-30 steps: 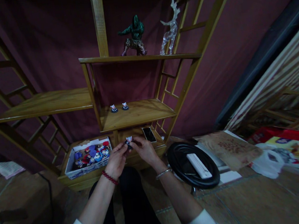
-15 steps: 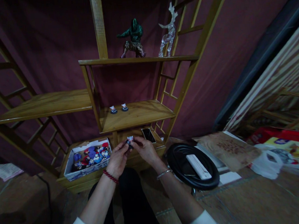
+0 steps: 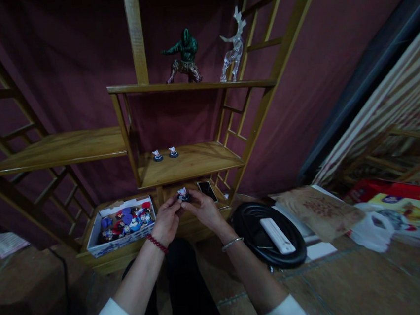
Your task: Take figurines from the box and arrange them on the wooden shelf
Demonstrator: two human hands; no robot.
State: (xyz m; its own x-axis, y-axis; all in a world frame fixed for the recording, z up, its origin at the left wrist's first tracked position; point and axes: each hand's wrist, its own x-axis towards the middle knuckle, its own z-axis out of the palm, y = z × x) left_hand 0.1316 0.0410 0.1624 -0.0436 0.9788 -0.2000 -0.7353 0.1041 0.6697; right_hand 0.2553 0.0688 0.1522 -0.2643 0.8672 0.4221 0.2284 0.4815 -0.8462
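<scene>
Between my fingertips is a small cat-like figurine [image 3: 183, 194], white on top with a dark base. My left hand [image 3: 167, 219] pinches it from the left, and my right hand [image 3: 203, 208] grips it from the right. Two similar figurines, one on the left [image 3: 157, 155] and one on the right [image 3: 173, 152], stand upright side by side on the wooden shelf [image 3: 196, 166] beyond my hands. Left of my hands, a white patterned box [image 3: 120, 245] holds several colourful little figures [image 3: 129, 221].
A phone [image 3: 207, 191] lies on the low ledge behind my right hand. Above stand a green crouching statue [image 3: 185, 56] and a clear deer [image 3: 233, 51]. On the right are a black round stool [image 3: 246, 240] bearing a white bar [image 3: 277, 235], cardboard [image 3: 317, 211] and a plastic bag [image 3: 373, 231].
The held figurine has turned more upright, with its dark base now showing between my fingers. My hands stay in nearly the same place, and the view has shifted slightly.
</scene>
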